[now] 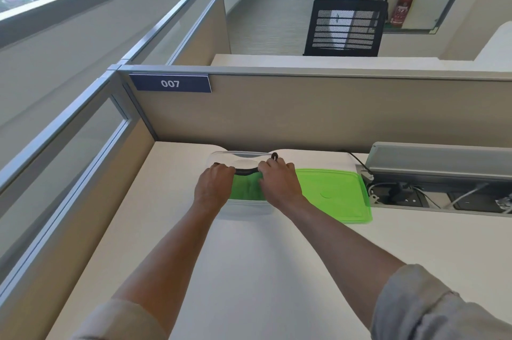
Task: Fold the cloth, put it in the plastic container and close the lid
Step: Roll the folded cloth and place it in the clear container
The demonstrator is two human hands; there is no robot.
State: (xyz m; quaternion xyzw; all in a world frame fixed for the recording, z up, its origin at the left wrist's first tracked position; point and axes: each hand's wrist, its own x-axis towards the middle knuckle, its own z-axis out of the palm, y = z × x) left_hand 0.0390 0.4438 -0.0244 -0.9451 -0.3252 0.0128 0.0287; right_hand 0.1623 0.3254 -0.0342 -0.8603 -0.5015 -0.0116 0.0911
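From the head camera, both hands are reaching into a clear container (243, 208) sitting on a white desk (249, 270) close to the partition (304, 109). The left hand (213, 187) and the right hand (279, 183) are lying side by side with a narrow gap between them, palms down, fingers curling over a green cloth (246, 187) with a dark edge. The cloth is sitting inside the container, showing between the two hands; whether the fingers are actually pinching it or only pressing on it cannot be told. A green lid (335, 195) is lying flat on the desk just right of the container, touching or nearly touching its side, under the right wrist. Right of the lid, an open cable tray (443, 198) is showing wires.
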